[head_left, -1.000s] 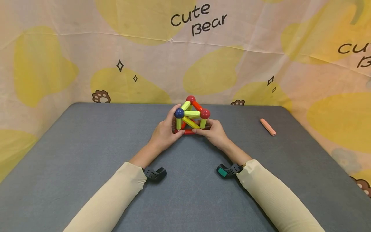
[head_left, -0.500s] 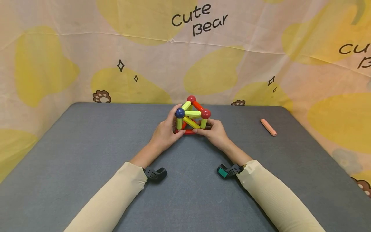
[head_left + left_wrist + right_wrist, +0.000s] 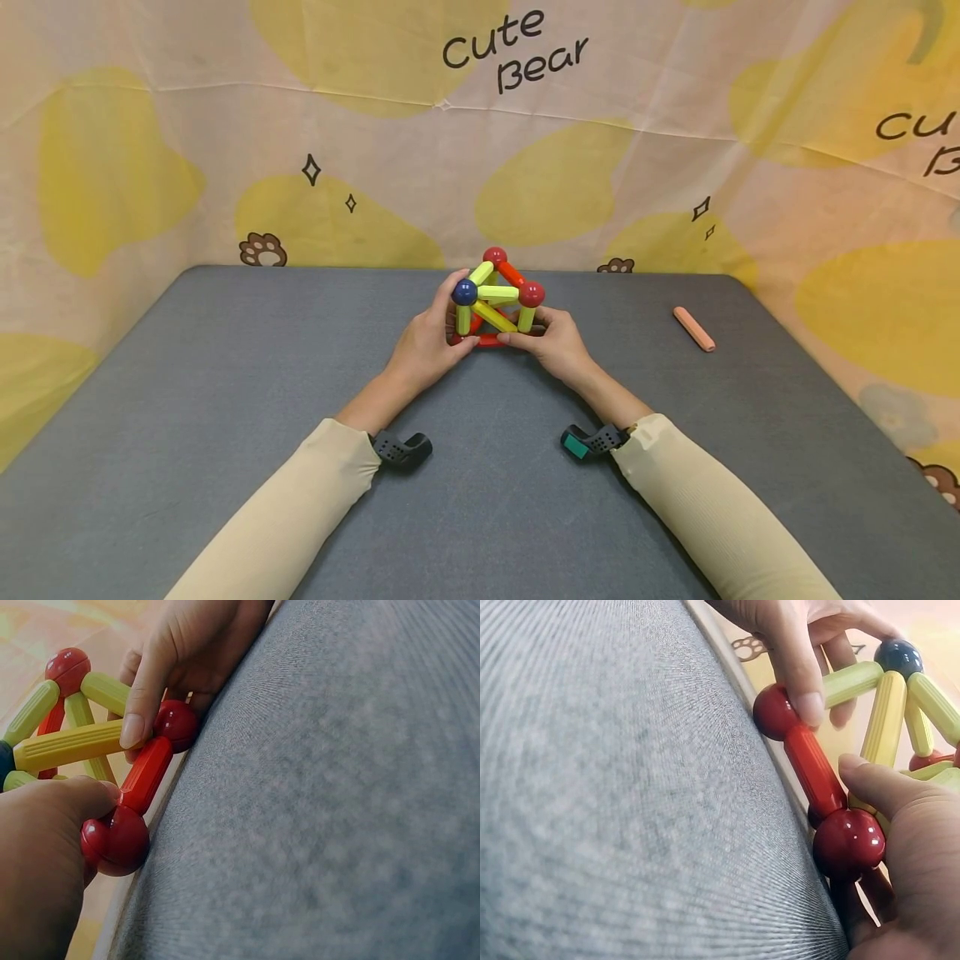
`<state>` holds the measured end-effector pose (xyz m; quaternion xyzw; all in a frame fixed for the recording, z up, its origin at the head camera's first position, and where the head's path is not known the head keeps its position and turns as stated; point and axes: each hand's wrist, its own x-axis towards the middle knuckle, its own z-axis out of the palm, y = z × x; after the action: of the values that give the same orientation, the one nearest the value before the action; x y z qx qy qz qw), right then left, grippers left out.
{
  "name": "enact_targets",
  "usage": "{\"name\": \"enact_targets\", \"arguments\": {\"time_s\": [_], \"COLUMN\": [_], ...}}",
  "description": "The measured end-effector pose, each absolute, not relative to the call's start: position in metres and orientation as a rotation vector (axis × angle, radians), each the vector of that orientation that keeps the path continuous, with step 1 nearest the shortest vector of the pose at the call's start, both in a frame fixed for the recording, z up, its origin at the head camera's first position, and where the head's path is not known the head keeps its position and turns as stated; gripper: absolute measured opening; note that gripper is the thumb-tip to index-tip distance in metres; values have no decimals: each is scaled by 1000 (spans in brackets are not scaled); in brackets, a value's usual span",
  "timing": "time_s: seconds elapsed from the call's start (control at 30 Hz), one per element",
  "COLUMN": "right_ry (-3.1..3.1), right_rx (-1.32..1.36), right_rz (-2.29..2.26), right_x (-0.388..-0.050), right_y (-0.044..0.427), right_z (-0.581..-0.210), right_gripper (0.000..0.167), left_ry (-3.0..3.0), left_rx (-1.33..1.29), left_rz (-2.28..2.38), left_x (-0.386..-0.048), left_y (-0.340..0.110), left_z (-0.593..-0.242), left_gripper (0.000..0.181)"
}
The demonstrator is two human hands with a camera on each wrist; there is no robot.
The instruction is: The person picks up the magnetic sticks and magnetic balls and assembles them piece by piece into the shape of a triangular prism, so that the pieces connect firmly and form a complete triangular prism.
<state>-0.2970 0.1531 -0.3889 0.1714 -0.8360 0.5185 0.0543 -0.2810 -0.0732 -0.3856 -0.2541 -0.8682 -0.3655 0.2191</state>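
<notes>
A ball-and-stick toy structure [image 3: 498, 293] stands on the table near its far edge. Its top carries a dark blue ball [image 3: 465, 292] and two red balls, joined by yellow-green and red sticks. One yellow stick [image 3: 885, 720] slants across the front side. My left hand [image 3: 424, 343] grips the lower left corner, its thumb by a red ball [image 3: 124, 841] and the bottom red stick [image 3: 147, 774]. At the lower right corner my right hand [image 3: 558, 343] holds on, its thumb near the yellow stick's lower end and another red ball [image 3: 849, 844]. Fingers partly hide the structure's base.
A loose salmon-pink stick [image 3: 693, 328] lies to the right on the grey table [image 3: 480, 517]. Behind the far edge hangs a printed cloth [image 3: 375, 150]. Each wrist wears a dark strap [image 3: 403, 450].
</notes>
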Motion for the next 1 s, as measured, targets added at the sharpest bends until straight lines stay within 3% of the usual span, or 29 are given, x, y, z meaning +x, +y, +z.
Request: {"name": "enact_targets", "arguments": {"time_s": [0.2, 0.43, 0.57, 0.73, 1.0], "right_ry": [-2553, -2508, -2431, -2433, -2549], "right_rx": [462, 204, 115, 240, 528], "right_rz": [1536, 1439, 1447, 1511, 1547], "right_x": [-295, -293, -293, -293, -292], "right_y": [151, 150, 150, 149, 148], "right_z": [-388, -388, -390, -389, -387], "right_gripper": [40, 52, 45, 38, 58], "left_ry": [-2398, -2426, -2441, -2449, -2491], "left_rx": [-710, -764, -789, -808, -1025], "left_rz": [-1003, -1003, -988, -1009, -1257], "left_x": [-282, -279, -277, -276, -274], "left_y": [-74, -72, -70, -69, -62], "left_z": [-386, -385, -384, -384, -384], "left_gripper": [98, 97, 99, 101, 106]}}
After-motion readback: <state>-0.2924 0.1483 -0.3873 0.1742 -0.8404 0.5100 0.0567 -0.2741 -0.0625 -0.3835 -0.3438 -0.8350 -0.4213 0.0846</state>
